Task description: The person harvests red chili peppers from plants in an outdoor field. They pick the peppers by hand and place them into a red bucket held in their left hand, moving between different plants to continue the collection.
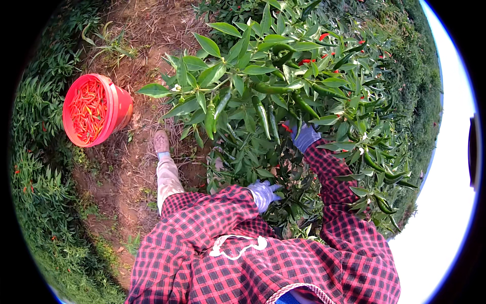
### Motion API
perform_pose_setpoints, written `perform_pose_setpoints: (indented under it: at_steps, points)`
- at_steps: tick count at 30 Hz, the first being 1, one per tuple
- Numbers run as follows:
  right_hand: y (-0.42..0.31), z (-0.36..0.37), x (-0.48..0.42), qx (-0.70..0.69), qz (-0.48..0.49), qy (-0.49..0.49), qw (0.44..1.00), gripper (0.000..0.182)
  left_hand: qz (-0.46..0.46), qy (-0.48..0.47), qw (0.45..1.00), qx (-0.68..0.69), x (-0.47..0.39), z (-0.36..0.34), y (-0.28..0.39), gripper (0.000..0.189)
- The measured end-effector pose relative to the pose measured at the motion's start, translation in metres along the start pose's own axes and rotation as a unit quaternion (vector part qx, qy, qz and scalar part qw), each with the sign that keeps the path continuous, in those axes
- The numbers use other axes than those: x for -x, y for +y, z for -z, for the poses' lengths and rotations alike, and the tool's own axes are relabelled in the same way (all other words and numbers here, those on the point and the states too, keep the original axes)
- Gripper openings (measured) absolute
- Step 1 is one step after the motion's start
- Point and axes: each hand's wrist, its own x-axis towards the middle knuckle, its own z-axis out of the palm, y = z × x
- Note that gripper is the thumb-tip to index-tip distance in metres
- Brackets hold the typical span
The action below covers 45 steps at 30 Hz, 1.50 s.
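My left hand point(262, 194), in a pale purple-grey glove, is low among the chili pepper plant's leaves. Its fingers are spread, with nothing visibly held. My right hand point(305, 136), gloved alike, reaches into the chili plant point(243, 72) under a hanging branch. Leaves and green chilies cover most of its fingers, so its grip is hidden. A red chili point(287, 128) shows right beside those fingertips. Long green chilies point(262, 116) hang just left of that hand, and more green ones point(305, 105) hang above it.
A red bucket point(120, 108) heaped with red chilies point(89, 110) stands on the straw-strewn soil point(129, 212) to the left. My shoe point(161, 141) rests near it. Another row of chili plants point(38, 182) borders the far left. Ripe red chilies point(306, 61) show among the upper foliage.
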Motion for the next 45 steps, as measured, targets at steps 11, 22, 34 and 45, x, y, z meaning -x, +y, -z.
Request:
perform_pose_setpoints:
  at_steps: [11, 22, 34, 45]
  points:
    - [-0.007, 0.010, -0.030, -0.123, 0.027, -0.003, 0.992, 0.028, 0.017, -0.018, 0.999, 0.022, -0.006, -0.007, -0.002, 0.066]
    - [0.020, -0.017, 0.047, -0.342, 0.057, -0.305, 0.887, 0.028, 0.022, -0.017, 1.000, 0.002, -0.002, -0.009, -0.007, 0.062]
    - [-0.007, -0.097, 0.046, 0.156, 0.012, -0.342, 0.926, 0.026, 0.011, 0.004, 1.000, 0.015, -0.012, -0.026, -0.009, 0.058]
    - [0.020, -0.060, 0.041, 0.229, 0.101, -0.381, 0.890, 0.027, 0.024, 0.014, 0.999, 0.037, 0.001, -0.016, -0.006, 0.057]
